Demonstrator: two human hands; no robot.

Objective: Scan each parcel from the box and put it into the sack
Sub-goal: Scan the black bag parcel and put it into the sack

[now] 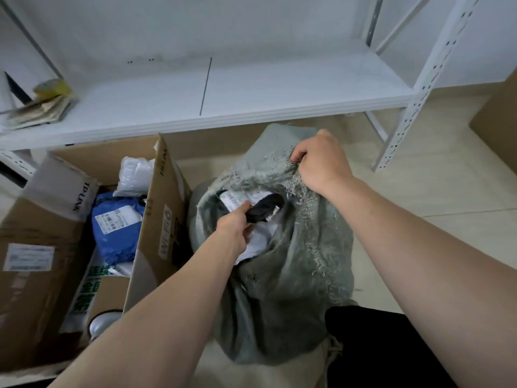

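The dark parcel (pixel 264 210) is right at the mouth of the sack (pixel 293 275), half inside the opening, its white label (pixel 237 199) facing up. The left hand (pixel 235 226) has it, thumb over the label edge and fingers curled under the parcel in a firm pinch. Just below it, deeper in the sack, a white parcel (pixel 260 242) shows.

Up at the sack's far rim, the right hand (pixel 319 161) has its fingers bunched tight on the frayed grey weave and lifts that edge (ragged stuff, loose threads all along it). The sack slumps in folds on the pale floor (pixel 419 197).

Just left of the sack stands the open cardboard box (pixel 156 219), flaps up. A blue parcel (pixel 117 231) with a white label lies in it. A white wrapped parcel (pixel 134 175) sits beyond that, at the box's far end. Nearer the camera there is a small brown carton (pixel 110 292).

Beyond the sack runs a white metal shelf (pixel 251 91). Far to the sack's left on that shelf is a blurred stack of papers (pixel 39 110) with something yellow on top.
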